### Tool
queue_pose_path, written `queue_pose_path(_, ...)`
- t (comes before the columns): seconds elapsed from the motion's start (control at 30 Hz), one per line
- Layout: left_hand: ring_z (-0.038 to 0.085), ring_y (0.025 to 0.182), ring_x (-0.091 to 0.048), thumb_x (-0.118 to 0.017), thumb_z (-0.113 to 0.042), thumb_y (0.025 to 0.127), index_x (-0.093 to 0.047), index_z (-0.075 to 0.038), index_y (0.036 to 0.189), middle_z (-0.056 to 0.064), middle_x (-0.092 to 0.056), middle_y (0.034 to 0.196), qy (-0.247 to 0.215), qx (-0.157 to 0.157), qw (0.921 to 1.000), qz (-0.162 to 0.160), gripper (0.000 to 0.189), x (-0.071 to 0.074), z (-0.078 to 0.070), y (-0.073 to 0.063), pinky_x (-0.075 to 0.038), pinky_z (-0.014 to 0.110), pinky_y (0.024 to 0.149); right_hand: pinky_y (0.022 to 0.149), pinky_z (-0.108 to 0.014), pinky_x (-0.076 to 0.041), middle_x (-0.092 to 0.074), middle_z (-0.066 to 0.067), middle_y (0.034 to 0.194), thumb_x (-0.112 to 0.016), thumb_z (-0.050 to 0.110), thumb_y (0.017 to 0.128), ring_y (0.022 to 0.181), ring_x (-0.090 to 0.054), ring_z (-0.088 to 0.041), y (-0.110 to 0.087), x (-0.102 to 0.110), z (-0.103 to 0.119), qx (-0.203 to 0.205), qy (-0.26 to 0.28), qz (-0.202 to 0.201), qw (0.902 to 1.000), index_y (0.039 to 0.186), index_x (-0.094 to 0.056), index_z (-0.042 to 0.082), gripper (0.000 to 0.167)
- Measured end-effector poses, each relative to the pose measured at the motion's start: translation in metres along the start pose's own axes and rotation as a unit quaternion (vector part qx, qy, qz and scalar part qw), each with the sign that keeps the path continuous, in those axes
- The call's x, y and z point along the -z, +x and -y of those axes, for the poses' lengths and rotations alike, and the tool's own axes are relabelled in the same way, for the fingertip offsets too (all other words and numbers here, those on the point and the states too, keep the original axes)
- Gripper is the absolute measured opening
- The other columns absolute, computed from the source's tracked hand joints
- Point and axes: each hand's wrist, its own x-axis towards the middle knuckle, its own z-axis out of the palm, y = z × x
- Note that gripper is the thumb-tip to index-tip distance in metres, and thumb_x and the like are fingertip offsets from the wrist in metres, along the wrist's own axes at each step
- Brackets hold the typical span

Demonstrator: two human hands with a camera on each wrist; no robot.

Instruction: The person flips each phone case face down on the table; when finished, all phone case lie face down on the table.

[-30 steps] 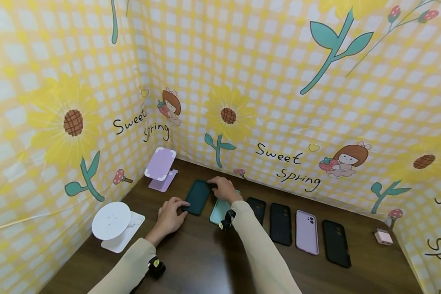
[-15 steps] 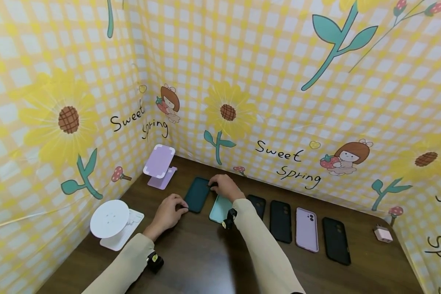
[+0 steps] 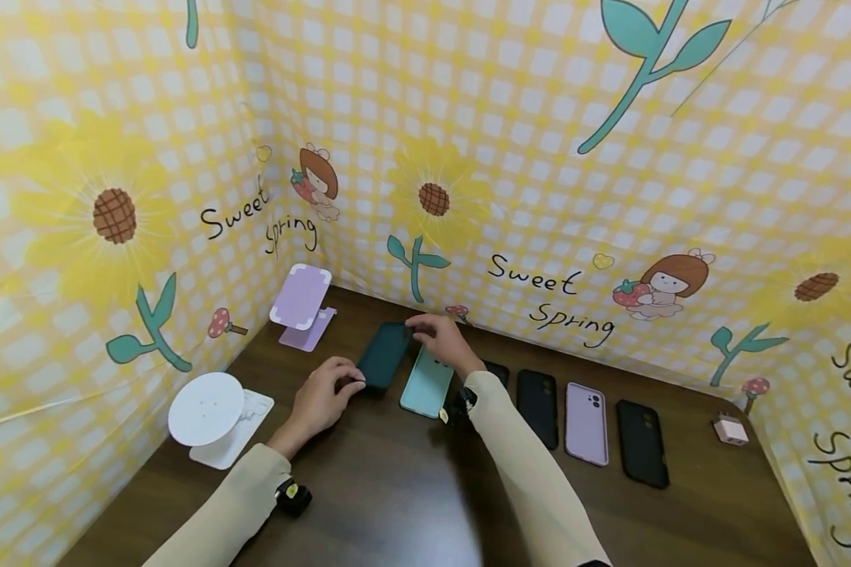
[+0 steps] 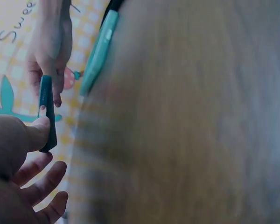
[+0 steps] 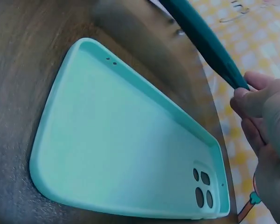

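Left hand [image 3: 324,399], left of centre: fingers pinch lower end of dark green phone case [image 3: 384,356], mid-frame, raised off tabletop [image 3: 390,496]. Probably light, flexible; best held by opposite rims. Right hand [image 3: 447,343], right of centre: fingers pinch upper end, near mint case [image 3: 428,383].

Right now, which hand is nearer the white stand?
Left. The left hand is right of the white stand; the right hand is farther right, across the teal case.

Free near tabletop [image 3: 386,480], mint case [image 3: 425,386] as obstacle beside teal case [image 3: 383,358]
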Motion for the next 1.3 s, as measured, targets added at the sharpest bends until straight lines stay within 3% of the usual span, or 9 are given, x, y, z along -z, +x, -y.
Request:
queue_pose_path(0.13, 0.016, 0.092, -0.063, -0.074, -0.022, 0.096, -0.076, -0.016, 0.099, 0.001, -0.065, 0.116, -0.009, -0.027, 0.9996, -0.009, 0.007, 0.007, -0.010, -0.003, -0.050, 0.032, 0.075, 0.093, -0.041, -0.057, -0.070, -0.010, 0.130, -0.063, 0.007, 0.101, 0.116, -0.069, -0.025, -0.008, 0.005, 0.000, -0.030, 0.062, -0.015, 0.9975, 0.131, -0.070, 0.012, 0.031)
queue_pose_path(0.3, 0.013, 0.089, -0.065, -0.074, -0.021, 0.096, -0.075, -0.016, 0.099, 0.000, -0.065, 0.115, -0.025, -0.058, 0.9980, -0.003, 0.006, 0.016, -0.022, -0.006, -0.053, 0.029, 0.074, 0.087, -0.042, -0.057, -0.071, -0.009, 0.126, -0.066, 0.011, 0.101, 0.112, -0.071, -0.025, -0.023, 0.013, -0.001, -0.041, 0.094, -0.025, 0.9944, 0.131, -0.070, 0.017, 0.032)
queue_pose_path(0.5, 0.010, 0.088, -0.063, -0.075, -0.019, 0.095, -0.071, -0.021, 0.097, -0.005, -0.068, 0.107, -0.047, -0.077, 0.9958, 0.011, 0.005, 0.019, -0.029, -0.010, -0.054, 0.029, 0.076, 0.081, -0.046, -0.055, -0.072, -0.013, 0.127, -0.064, 0.009, 0.101, 0.106, -0.072, -0.027, -0.030, 0.018, 0.002, 0.011, 0.121, -0.035, 0.9919, 0.131, -0.069, 0.011, 0.031)
queue_pose_path(0.7, 0.008, 0.087, -0.063, -0.074, -0.021, 0.095, -0.070, -0.023, 0.095, -0.007, -0.069, 0.101, -0.061, -0.091, 0.9936, 0.028, 0.005, 0.016, -0.030, -0.013, -0.052, 0.024, 0.074, 0.097, -0.036, -0.057, -0.064, -0.022, 0.140, -0.059, 0.002, 0.102, 0.126, -0.064, -0.038, -0.030, 0.018, 0.007, 0.057, 0.191, -0.019, 0.9798, 0.139, -0.059, 0.002, 0.036)
queue_pose_path(0.77, 0.008, 0.088, -0.063, -0.074, -0.020, 0.095, -0.071, -0.024, 0.096, -0.007, -0.070, 0.101, -0.065, -0.097, 0.9928, 0.028, 0.005, 0.016, -0.030, -0.014, -0.053, 0.024, 0.074, 0.101, -0.034, -0.056, -0.064, -0.022, 0.140, -0.059, 0.001, 0.102, 0.129, -0.064, -0.035, -0.031, 0.018, 0.008, 0.050, 0.198, -0.022, 0.9787, 0.141, -0.058, 0.002, 0.039)
queue_pose_path(1.0, 0.008, 0.088, -0.064, -0.075, -0.016, 0.094, -0.071, -0.024, 0.095, -0.005, -0.071, 0.102, -0.088, -0.114, 0.9894, 0.019, 0.009, 0.014, -0.033, -0.012, -0.054, 0.026, 0.074, 0.082, -0.048, -0.049, -0.069, -0.017, 0.134, -0.063, 0.002, 0.100, 0.112, -0.072, -0.012, -0.030, 0.015, 0.006, 0.037, 0.193, -0.042, 0.9797, 0.133, -0.067, 0.005, 0.033)
queue_pose_path(1.2, 0.006, 0.087, -0.064, -0.074, -0.017, 0.095, -0.071, -0.023, 0.096, -0.006, -0.070, 0.101, -0.097, -0.120, 0.9874, 0.033, 0.007, 0.009, -0.035, -0.014, -0.055, 0.025, 0.074, 0.079, -0.026, -0.051, -0.070, -0.017, 0.132, -0.061, 0.002, 0.100, 0.101, -0.071, -0.004, -0.030, 0.005, 0.002, 0.040, 0.201, -0.044, 0.9778, 0.132, -0.066, 0.001, 0.032)
queue_pose_path(1.3, 0.005, 0.084, -0.063, -0.073, -0.016, 0.095, -0.071, -0.023, 0.098, -0.006, -0.071, 0.100, -0.102, -0.122, 0.9869, 0.029, 0.008, 0.009, -0.033, -0.014, -0.054, 0.024, 0.072, 0.090, -0.025, -0.053, -0.066, -0.021, 0.137, -0.057, 0.003, 0.103, 0.113, -0.069, -0.008, -0.029, 0.004, 0.002, 0.040, 0.206, -0.020, 0.9776, 0.137, -0.059, -0.002, 0.034)
